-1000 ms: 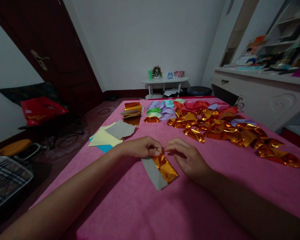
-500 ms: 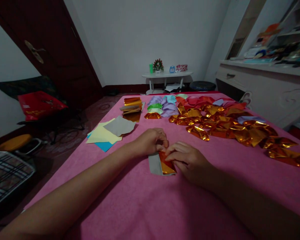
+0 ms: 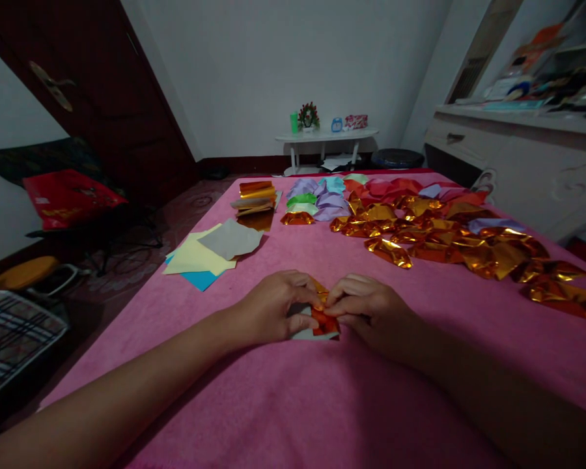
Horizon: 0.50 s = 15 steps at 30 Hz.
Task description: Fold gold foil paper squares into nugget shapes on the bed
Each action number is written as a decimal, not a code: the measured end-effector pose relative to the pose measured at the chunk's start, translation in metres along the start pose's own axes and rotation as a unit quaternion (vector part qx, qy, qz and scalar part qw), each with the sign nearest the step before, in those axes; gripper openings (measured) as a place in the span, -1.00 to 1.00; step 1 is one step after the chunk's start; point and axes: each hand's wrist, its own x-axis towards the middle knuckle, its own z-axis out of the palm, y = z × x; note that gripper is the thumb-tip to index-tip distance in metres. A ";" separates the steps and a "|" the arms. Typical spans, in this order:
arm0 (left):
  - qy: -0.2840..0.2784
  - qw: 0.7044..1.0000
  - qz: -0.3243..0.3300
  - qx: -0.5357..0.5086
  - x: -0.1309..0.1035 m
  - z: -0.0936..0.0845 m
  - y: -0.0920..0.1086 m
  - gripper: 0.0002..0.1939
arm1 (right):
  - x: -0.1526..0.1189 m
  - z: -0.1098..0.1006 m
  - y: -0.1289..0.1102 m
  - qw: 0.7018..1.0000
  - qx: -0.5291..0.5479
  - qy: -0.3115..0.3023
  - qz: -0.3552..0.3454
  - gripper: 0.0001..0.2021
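A sheet of foil paper (image 3: 326,326), shiny orange-gold on one face and grey on the other, lies partly folded on the pink tablecloth. My left hand (image 3: 287,306) grips its left side, thumb low and fingertips on the gold strip. From the right, my right hand (image 3: 364,306) pinches the same sheet, its fingertips almost meeting the left ones. Part of the fold is hidden under the fingers. Beyond the hands lies a folded gold foil piece (image 3: 389,252), nearest of many such pieces.
Loose grey, yellow and blue sheets (image 3: 200,254) lie at left. Behind them is a stack of gold foil paper (image 3: 256,205). Folded gold pieces (image 3: 434,241) and lilac, green and red ones (image 3: 332,208) spread across the back and right of the pink table (image 3: 254,397).
My left hand has come down from the sheet's far end to its left side. The gold part is now folded differently, with its far tip showing between the hands.
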 end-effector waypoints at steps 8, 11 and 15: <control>0.047 0.992 0.011 0.117 -0.024 0.012 0.015 -0.62 | -0.002 0.002 -0.002 1.000 0.026 -0.004 -0.014 -0.89; 0.078 0.987 0.025 0.139 -0.029 0.020 0.014 -0.74 | -0.001 0.000 -0.004 0.999 0.038 -0.014 0.003 -0.90; 0.117 0.984 0.035 0.130 -0.030 0.023 0.014 -0.78 | 0.001 -0.003 -0.007 0.998 0.055 -0.030 0.031 -0.90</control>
